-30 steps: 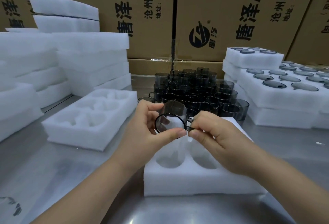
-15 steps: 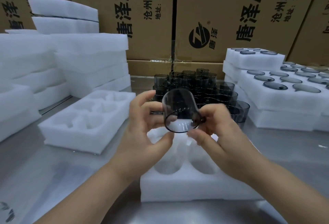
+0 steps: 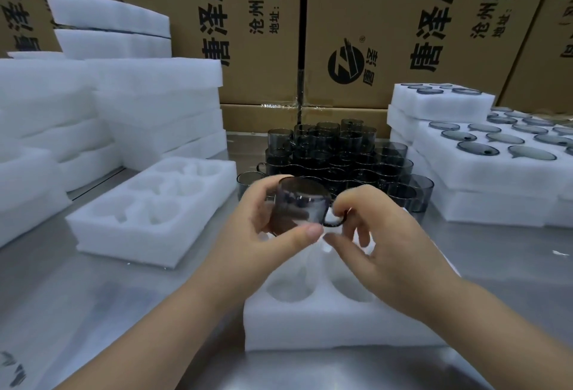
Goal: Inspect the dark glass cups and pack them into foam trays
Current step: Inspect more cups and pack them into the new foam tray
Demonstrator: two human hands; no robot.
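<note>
Head view: A packer's left hand (image 3: 266, 234) and right hand (image 3: 381, 243) hold a dark smoked-glass cup (image 3: 299, 203) in the air above the near white foam tray (image 3: 325, 327) on a steel table (image 3: 93, 296). The left thumb and fingers are curled round the cup's wall, and the right fingertips pinch its small looped handle (image 3: 336, 222).

The cup appears to be upside down, base uppermost and mouth toward the tray. Its axis runs roughly vertical, leaning slightly, and the handle juts toward the person's right.

The job looks to be in midstream. White foam trays filled with cups (image 3: 496, 172) are stacked at right. A dense cluster of unpacked dark cups (image 3: 335, 157) waits at the back of the table. The two pockets visible in the near tray are empty, and the hands hide the rest. Another empty foam tray (image 3: 148, 228) and piles of spare foam blocks (image 3: 155, 104) lie at left, before printed cardboard cartons (image 3: 387, 17). This cup looks to be under inspection, not yet seated.
</note>
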